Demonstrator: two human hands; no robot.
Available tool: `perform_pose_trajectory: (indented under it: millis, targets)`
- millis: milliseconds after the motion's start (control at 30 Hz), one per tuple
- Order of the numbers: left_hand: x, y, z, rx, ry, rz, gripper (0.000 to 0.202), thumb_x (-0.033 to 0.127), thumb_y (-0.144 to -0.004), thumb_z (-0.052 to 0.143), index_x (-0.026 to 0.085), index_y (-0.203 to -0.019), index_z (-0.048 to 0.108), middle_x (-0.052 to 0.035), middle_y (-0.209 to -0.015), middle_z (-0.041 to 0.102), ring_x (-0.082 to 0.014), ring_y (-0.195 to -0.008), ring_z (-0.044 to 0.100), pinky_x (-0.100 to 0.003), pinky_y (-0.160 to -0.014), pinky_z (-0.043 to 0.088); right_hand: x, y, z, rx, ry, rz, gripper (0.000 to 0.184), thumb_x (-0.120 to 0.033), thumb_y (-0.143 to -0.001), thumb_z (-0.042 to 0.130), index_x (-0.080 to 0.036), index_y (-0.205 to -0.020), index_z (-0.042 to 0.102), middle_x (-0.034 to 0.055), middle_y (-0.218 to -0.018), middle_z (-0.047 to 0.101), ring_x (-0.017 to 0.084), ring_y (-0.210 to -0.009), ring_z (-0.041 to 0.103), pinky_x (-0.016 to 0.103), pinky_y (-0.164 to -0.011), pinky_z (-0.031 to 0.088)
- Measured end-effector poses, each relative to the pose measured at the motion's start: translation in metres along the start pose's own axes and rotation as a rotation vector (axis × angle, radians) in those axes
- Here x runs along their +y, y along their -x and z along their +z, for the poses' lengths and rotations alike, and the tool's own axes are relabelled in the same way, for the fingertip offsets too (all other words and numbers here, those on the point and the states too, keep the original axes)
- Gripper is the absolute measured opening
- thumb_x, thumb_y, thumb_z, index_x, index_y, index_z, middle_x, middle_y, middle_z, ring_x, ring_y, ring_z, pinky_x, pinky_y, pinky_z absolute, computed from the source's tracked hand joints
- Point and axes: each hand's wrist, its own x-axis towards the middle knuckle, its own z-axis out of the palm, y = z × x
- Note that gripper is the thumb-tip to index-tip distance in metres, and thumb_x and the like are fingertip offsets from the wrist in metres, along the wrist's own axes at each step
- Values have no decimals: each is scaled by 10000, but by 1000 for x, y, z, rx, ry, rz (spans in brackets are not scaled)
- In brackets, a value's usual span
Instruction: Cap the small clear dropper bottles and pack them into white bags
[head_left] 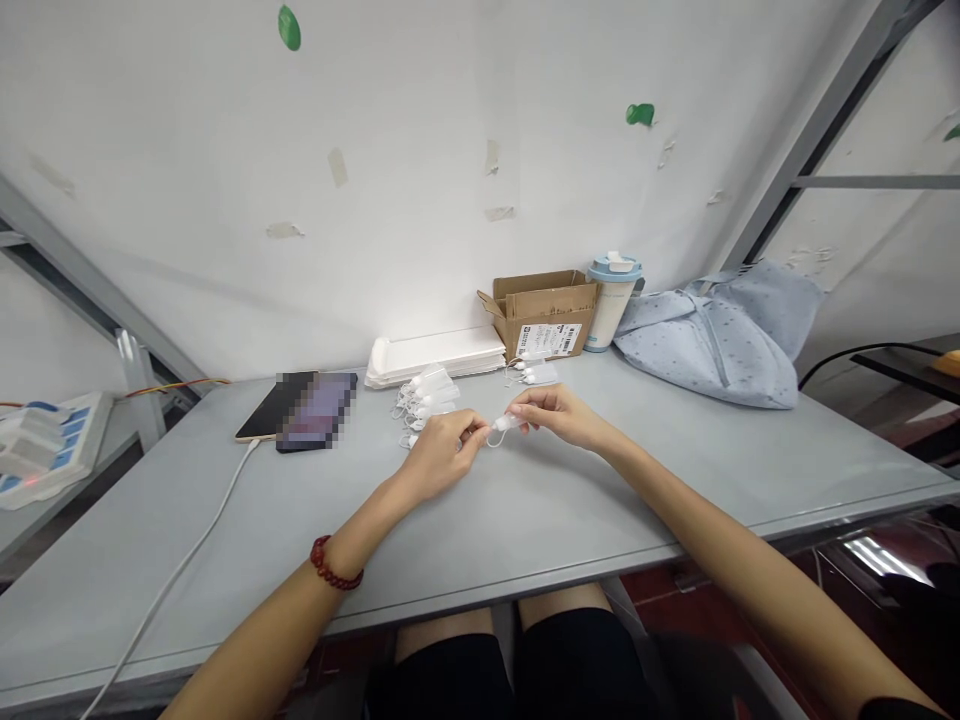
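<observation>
My right hand (553,412) pinches a small white piece with a thin cord loop (507,424) between thumb and fingers. My left hand (444,452) is closed in a pinch at the left end of that same piece, where the cord comes out. Just behind my left hand lies a pile of similar pieces (431,390), flat and translucent with white ends and cord loops. A smaller group of them (541,373) rests behind my right hand, in front of the cardboard box. Part of the pile is hidden by my left hand.
Against the wall stand a stack of white trays (439,352), an open cardboard box (551,310), a lidded cup (611,305) and a pale blue cloth bag (712,340). To the left lie two phones (315,412), one with a white cable (199,555) trailing across the grey table (570,530).
</observation>
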Motion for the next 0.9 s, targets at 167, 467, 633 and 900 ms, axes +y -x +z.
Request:
perform_pose_trajectory:
  millis: [167,467,633,900]
  targets:
    - [0,-1,-2,-2,9,5,183,229,-846,468,164,-756,614,-2,-657,633,-114,-566,516,-232,-559,388,0,-1,-3,2,2,-18,359,-479,-813,550,-140,-805,668,14,-631,581,116,-595,494,256,-568,358]
    - [-1,-1,-4,9,37,-12,179,244,-841,482,161,-769,624,-2,-663,638,-113,-577,528,-225,-550,386,0,1,-3,7,8,-12,356,-475,-820,541,-141,-803,662,17,-642,578,114,-590,477,255,-550,329]
    - [-6,-2,-7,84,92,-122,224,308,-844,479,154,-755,615,-10,-651,631,-116,-559,530,-231,-539,398,-3,3,-7,70,10,32,349,-467,-820,540,-140,-774,651,8,-618,562,105,-567,462,251,-537,312]
    - [-1,-1,-4,1,94,-79,224,303,-829,487,155,-774,647,-10,-670,642,-116,-587,524,-223,-561,399,0,2,1,23,-15,13,342,-462,-824,537,-142,-809,656,22,-653,597,114,-591,482,246,-547,338]
